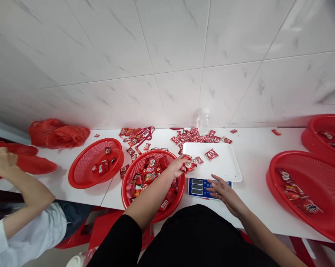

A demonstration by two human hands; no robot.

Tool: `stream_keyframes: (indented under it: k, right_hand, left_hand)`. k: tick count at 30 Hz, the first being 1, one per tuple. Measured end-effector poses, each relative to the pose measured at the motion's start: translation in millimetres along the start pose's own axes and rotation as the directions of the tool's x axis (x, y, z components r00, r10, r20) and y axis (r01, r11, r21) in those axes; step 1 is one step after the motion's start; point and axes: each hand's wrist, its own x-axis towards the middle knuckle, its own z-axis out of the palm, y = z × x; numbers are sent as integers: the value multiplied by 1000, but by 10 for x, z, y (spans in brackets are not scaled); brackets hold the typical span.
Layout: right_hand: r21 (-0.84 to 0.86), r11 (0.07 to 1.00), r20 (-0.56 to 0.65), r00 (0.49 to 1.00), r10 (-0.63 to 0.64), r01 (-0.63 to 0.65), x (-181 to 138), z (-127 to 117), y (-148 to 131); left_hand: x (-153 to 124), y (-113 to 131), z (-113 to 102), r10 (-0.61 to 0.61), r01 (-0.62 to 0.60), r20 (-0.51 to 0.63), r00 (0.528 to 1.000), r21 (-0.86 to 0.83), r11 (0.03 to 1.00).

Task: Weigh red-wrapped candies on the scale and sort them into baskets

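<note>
Head view: left hand (pixel 180 167), centre, closed round several red packets (pixel 189 165) at the white tray's (pixel 228 167) left edge; right hand (pixel 224 193), lower right of centre, open, unladen, above the blue scale (pixel 197 187). Progress, as judged: tray, at least two packets loose, handful not yet released; red basket (pixel 125 191), lower centre, largely unemptied.

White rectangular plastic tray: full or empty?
Nearly empty: the white tray is mostly bare, with a small red printed packet lying on it. The left hand holds more red packets at the tray's left edge.
</note>
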Motion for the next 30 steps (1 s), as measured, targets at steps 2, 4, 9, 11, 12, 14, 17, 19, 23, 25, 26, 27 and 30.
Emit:
stream_keyframes:
  k: [2,4,9,11,12,14,17,19,23,25,26,27,30]
  right_hand:
    - [9,1000,-46,999,-3,3,15,-34,34]
    - [16,1000,-85,996,-5,7,23,-66,65]
    - [33,999,-88,996,-6,9,-34,-92,52]
    - [25,1000,-70,997,-12,14,-68,-82,18]
    - [19,1000,-62,998,-14,15,-81,-75,1]
    - [9,1000,-59,998,-10,10,-93,-64,-21]
    - [5,1000,-54,999,-1,1,-75,-57,-15]
    - [8,1000,-54,999,2,-1,-43,-59,15]
    - [5,1000,-74,997,2,-1,28,-68,95]
    - [1,1000,-77,997,-1,1,45,-70,118]
    - [-2,1000,-79,997,-2,1,47,-71,121]
    - [-8,1000,-80,997,-2,1,47,-74,120]
    - [-50,999,-53,998,-17,14,61,-98,102]
  left_hand:
    - [84,-33,131,-4,4,-4,1000,-2,1000]
    - [141,-54,211,0,0,-31,1000,-3,1000]
    - [216,-29,309,34,-37,-62,998,-52,998]
    - [234,-7,333,46,-52,-76,996,-78,996]
    - [239,3,341,58,-66,-85,995,-90,994]
    - [240,16,348,86,-97,-97,992,-109,989]
    - [212,35,349,105,-119,-109,988,-131,984]
    - [182,52,355,110,-128,-120,987,-159,979]
    - [135,97,385,125,-138,-77,989,-204,969]
    - [125,113,397,122,-128,-44,992,-198,972]
    - [123,117,399,111,-117,-39,993,-183,976]
    - [120,117,396,93,-99,-43,995,-159,982]
    - [106,101,353,29,-38,-99,995,-85,996]
